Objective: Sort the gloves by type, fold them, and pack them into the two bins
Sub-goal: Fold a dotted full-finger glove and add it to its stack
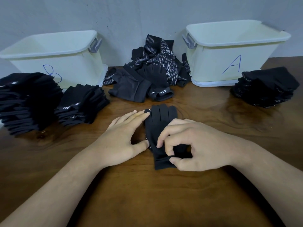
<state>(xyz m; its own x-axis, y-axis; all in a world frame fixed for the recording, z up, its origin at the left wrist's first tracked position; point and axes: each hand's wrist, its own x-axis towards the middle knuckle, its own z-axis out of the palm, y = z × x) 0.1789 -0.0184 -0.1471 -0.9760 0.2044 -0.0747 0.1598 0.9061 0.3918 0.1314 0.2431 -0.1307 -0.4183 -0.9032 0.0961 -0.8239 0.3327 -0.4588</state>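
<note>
**A:** What lies nearest?

**B:** Two bare forearms coming in over a glossy, dark-grained wooden table (147, 202). The left hand (121, 138) lies flat, fingers long and only slightly spread; its fingertips touch the left edge of a black glove (159, 122), and its thumb presses the glove's side lower down. The right hand (196, 145) is curled, thumb and forefinger pinching the soft knit at the glove's cuff.

**A:** And the glove itself?

**B:** Flat on the table at centre, plain matte back upward, fingers pointing away. A few pale grip dots peek out along its left edge.

**A:** Now left to right across the far side.

**B:** At far left, a tall, slumping stack of folded black gloves (27, 102). Just beside it, a lower stack (82, 105) with small white lettering on the cuffs. Behind both stands a pale, smooth plastic bin marked B (55, 59) in blue pen, rectangular with rounded corners and a grey clip handle. In the middle, against the grey wall, a loose heap of unsorted gloves (155, 69): some dotted, some plain and fingerless. To the right, a matching bin marked A (232, 51), and at its near right corner a stack of dotted gloves (265, 87).

**A:** What's inside the bins?

**B:** Can't tell from this angle.
</note>
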